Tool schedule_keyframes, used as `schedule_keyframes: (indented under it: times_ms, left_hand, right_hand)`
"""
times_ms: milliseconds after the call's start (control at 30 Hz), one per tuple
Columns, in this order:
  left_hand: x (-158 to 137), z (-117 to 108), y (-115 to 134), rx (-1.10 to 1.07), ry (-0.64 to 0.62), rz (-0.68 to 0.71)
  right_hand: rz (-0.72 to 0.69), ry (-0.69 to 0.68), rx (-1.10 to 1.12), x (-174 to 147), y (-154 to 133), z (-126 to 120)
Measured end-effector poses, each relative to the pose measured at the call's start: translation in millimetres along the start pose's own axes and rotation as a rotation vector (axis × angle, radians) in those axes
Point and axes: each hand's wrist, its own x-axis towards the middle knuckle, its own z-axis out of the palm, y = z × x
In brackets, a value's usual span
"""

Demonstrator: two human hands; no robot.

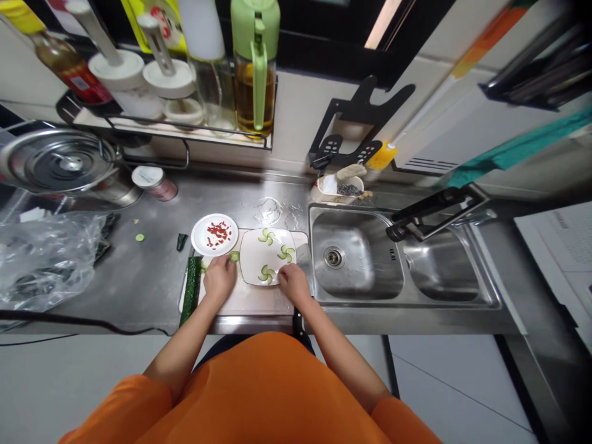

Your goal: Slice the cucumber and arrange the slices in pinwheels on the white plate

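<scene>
A white squarish plate [252, 259] lies on a light cutting board [240, 302], bearing three pinwheel shapes of thin cucumber slices [266, 275]. My left hand [220, 279] is left of the plate, its fingertips closed on a cucumber slice [234, 256]. At the plate's lower right rim is my right hand [295, 285], fingers pinched together; what they hold, if anything, is hidden. A long dark-green piece of cucumber [190, 290] lies along the board's left side. Above my left hand sits a round white dish [200, 237] with small chopped red pieces [219, 234].
A double steel sink [356, 283] adjoins the board on the right. A plastic bag [50, 259], a can [155, 183] and a lidded pot [69, 161] stand left. Bottles and jars line a wall rack [185, 126]. A black knife handle [300, 323] shows at the counter's front edge.
</scene>
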Motion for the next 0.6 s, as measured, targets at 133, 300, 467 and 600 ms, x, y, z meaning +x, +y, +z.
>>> schedule_keyframes:
  times_ms: [133,300,467,600]
  left_hand:
    - [2.0,-2.2,3.7,0.034,-0.047,-0.063]
    - [5.5,-3.3,6.7,0.015,-0.079,-0.104]
    - [6.4,-0.1,6.2,-0.023,-0.066,-0.13]
    - [6.7,1.6,6.7,-0.044,-0.053,-0.149]
  right_hand:
    - [0.005,0.007,0.001,-0.1,-0.1,1.2]
    - [-0.001,0.015,0.007,0.0,0.9,4.6]
    - [0.002,0.01,0.002,0.0,0.4,3.0]
    - [-0.004,0.007,-0.008,0.4,-0.2,2.4]
